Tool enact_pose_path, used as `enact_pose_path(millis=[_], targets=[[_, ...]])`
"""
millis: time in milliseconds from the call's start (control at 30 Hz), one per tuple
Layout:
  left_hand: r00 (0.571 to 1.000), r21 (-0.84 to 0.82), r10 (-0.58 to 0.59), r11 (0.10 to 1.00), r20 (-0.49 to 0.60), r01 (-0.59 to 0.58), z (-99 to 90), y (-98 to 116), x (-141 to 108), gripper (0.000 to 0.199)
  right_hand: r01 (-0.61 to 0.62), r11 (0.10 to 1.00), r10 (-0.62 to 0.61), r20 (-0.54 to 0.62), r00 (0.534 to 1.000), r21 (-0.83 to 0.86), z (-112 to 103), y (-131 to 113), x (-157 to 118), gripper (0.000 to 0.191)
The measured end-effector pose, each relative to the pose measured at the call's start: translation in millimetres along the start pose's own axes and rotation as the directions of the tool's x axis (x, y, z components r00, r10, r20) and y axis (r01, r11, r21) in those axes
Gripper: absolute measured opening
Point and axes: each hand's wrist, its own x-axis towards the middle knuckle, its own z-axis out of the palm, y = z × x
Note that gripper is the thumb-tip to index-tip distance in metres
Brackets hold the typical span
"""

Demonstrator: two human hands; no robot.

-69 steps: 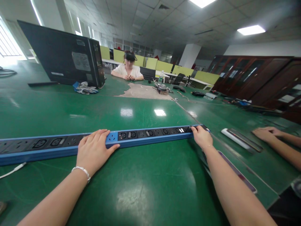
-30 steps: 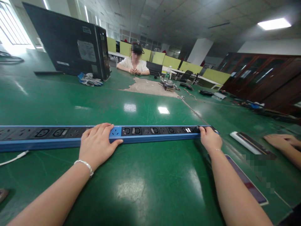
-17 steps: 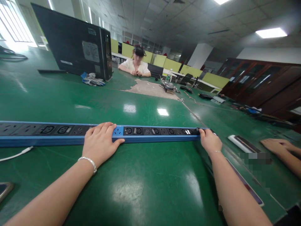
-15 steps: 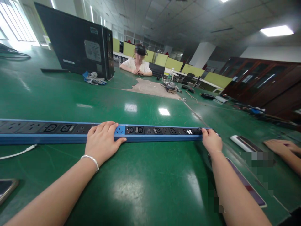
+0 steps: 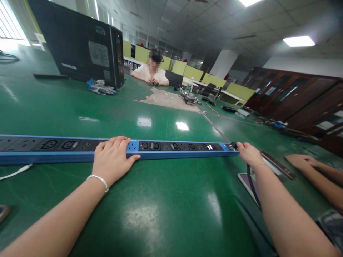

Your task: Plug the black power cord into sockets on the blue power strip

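A long blue power strip (image 5: 177, 155) with a row of black sockets lies across the green table. My left hand (image 5: 114, 153) grips it from above, fingers over the far edge and thumb along the near side, beside a blue socket (image 5: 132, 145). At the strip's right end, my right hand (image 5: 249, 153) is closed on a black plug (image 5: 234, 145). From this hand a black cable (image 5: 252, 184) hangs and runs down under my forearm. The plug's tip is close to the strip's end; whether they touch, I cannot tell.
A black computer tower (image 5: 80, 46) stands at the back left beside work gloves (image 5: 100, 87). A person (image 5: 152, 71) sits opposite. Another person's hands (image 5: 300, 160) rest at the right, near a phone-like device (image 5: 278, 166). A white cable (image 5: 18, 172) lies at the left.
My right hand has moved right with the plug, uncovering the strip's right end and its blue part. The left hand stays on the strip, while the whole view has shifted slightly.
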Motion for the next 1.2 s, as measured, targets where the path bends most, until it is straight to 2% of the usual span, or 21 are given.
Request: enact_pose_path(millis=[200, 833, 1200], targets=[[1.000, 0.013, 0.009, 1.000, 0.001, -0.009, -1.1, 0.8, -0.2, 0.055, 0.039, 0.999, -0.038, 0.044, 0.998, -0.016, 16.4, -3.1, 9.4, 0.048], [0.999, -0.009, -0.015, 1.000, 0.042, 0.015, -5.8, 3.7, 0.9, 0.056, 0.188, 0.976, -0.165, 0.189, 0.968, -0.111, 15.8, -15.1, 19.0, 0.044], [0.995, 0.030, -0.036, 0.999, 0.090, 0.034, -7.7, 2.5, 3.0, 0.057, 0.205, 0.973, -0.172, 0.264, 0.949, -0.102, 18.1, -16.8, 30.4, 0.047]])
